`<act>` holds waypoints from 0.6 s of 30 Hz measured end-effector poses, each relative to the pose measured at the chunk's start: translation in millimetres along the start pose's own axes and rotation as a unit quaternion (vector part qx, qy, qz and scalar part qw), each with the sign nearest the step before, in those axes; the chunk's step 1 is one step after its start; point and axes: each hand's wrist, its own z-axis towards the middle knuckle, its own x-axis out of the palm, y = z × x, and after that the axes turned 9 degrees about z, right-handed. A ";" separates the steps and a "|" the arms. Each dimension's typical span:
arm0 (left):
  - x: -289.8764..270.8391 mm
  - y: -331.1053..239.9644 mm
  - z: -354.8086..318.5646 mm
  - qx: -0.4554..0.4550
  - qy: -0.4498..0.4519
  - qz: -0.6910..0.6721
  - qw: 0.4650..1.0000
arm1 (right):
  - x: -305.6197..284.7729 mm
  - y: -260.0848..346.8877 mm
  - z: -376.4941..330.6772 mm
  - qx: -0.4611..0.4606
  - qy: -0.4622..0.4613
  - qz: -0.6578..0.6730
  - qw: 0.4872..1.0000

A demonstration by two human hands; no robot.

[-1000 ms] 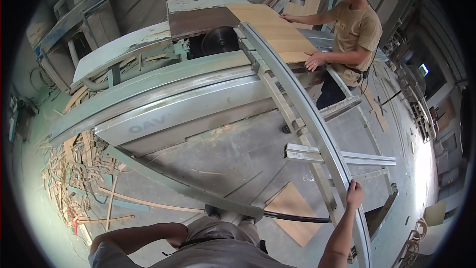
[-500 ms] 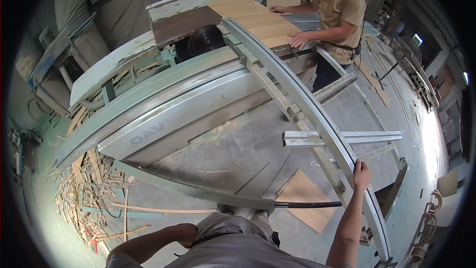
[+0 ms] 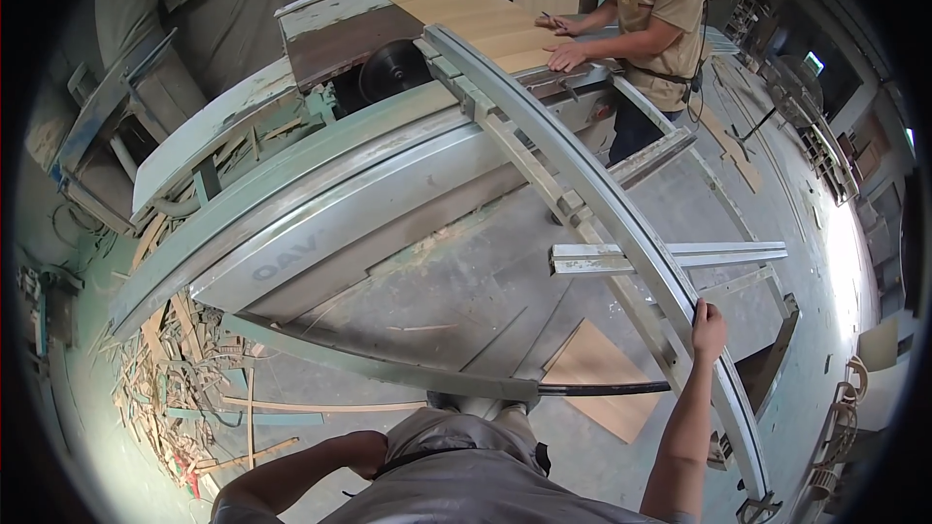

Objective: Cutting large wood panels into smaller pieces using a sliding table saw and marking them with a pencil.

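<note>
My right hand is closed around the long metal rail of a sliding saw frame. The rail runs from beside the dark round saw blade down to the lower right. My left hand rests against my hip, its fingers hidden. A wide wood-coloured board lies on the saw table beyond the rail. A co-worker stands at the far side with both hands over the board's right edge, one holding a thin dark stick-like thing.
A short metal crossbar crosses under the rail. A loose board lies on the floor near my feet. Wood offcuts are heaped at the left. The saw's long green-grey beam stretches across the left side.
The co-worker's hands have drawn closer together at the board's edge, and a thin dark thing now shows in one. The view has shifted slightly. My right hand keeps its grip on the rail.
</note>
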 end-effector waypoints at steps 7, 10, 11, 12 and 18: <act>-14.3 -1.7 -3.1 0.017 0.007 -0.010 1.000 | 3.8 1.0 -1.3 -0.002 -0.001 -0.003 1.000; -23.1 -1.4 1.3 0.013 0.046 0.008 0.999 | 4.0 -4.4 1.1 -0.001 -0.006 0.002 1.000; -25.0 -2.1 0.1 0.009 0.056 0.014 0.998 | 4.4 -4.1 -0.1 0.000 -0.008 0.002 1.000; -24.5 -2.1 -0.3 0.008 0.056 0.014 0.998 | 4.9 -3.6 -0.8 0.003 -0.010 0.002 1.000; -23.2 -1.4 -1.0 -0.004 0.032 0.006 0.999 | 4.8 -4.2 2.4 -0.009 -0.003 -0.007 1.000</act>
